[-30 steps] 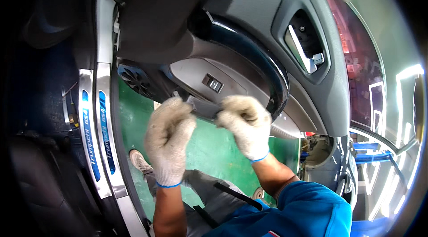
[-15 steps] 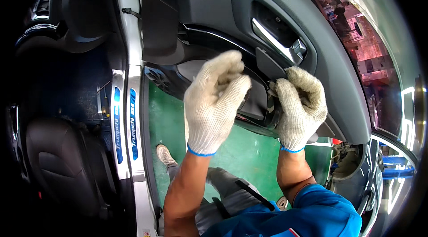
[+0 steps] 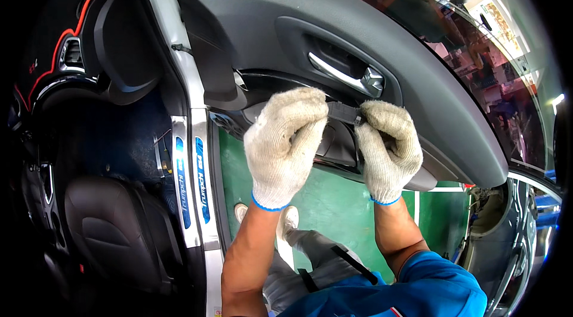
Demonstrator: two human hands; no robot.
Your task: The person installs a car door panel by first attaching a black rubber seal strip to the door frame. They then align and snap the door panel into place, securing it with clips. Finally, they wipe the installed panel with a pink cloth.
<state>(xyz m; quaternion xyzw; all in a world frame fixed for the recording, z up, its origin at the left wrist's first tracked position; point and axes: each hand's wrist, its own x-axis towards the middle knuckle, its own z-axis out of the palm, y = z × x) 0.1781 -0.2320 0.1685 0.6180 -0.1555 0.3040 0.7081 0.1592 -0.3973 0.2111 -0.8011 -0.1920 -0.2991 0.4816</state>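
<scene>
Both hands wear white knitted gloves with blue cuffs. Between them is a small dark plastic trim cover (image 3: 344,113), flat and oblong. My left hand (image 3: 283,144) pinches its left end between thumb and fingers. At its other end my right hand (image 3: 391,147) grips it near a small clip-like part. The piece is in front of the grey car door panel (image 3: 245,21), below the silver inner door handle (image 3: 340,73). That handle's recess is open and dark inside. My fingers hide both ends of the piece.
The door stands open, its tinted window (image 3: 477,66) at the upper right. To the left are the door sill (image 3: 200,179) and a dark seat (image 3: 113,227). A green floor (image 3: 334,215) lies below. Another car's open wheel area (image 3: 492,212) is at the right.
My left hand has closed on the free end of the trim cover, which has swung from slanting upward to nearly level between both hands. The view has shifted, and my feet have moved.
</scene>
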